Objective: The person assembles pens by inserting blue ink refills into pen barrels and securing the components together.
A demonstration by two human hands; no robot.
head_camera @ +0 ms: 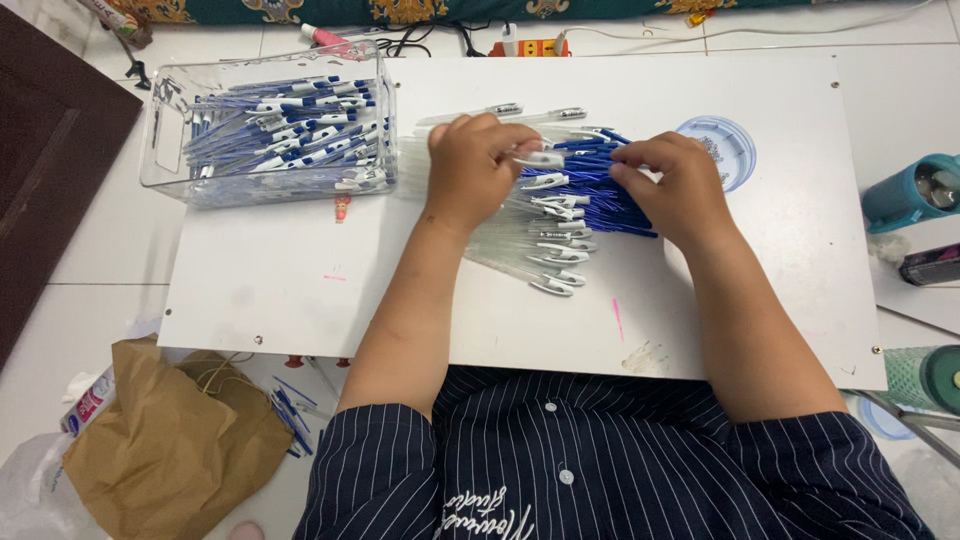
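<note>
On a white board (300, 290) lies a pile of clear pen barrels with white clips (555, 245) and, beside it, a heap of blue pen refills (590, 185). My left hand (472, 170) rests on the left side of the barrels, its fingers closed on one clear barrel (540, 159). Over the blue refills sits my right hand (675, 185), fingertips pressed into the heap; whether it grips one I cannot tell. Two loose clear pens (530, 113) lie just beyond the pile.
A clear plastic box (165, 150) full of assembled blue and white pens stands at the board's back left. A round clear lid (735, 150) holds small parts at the right. A brown paper bag (170, 440) lies on the floor at left, cups (915, 190) at right.
</note>
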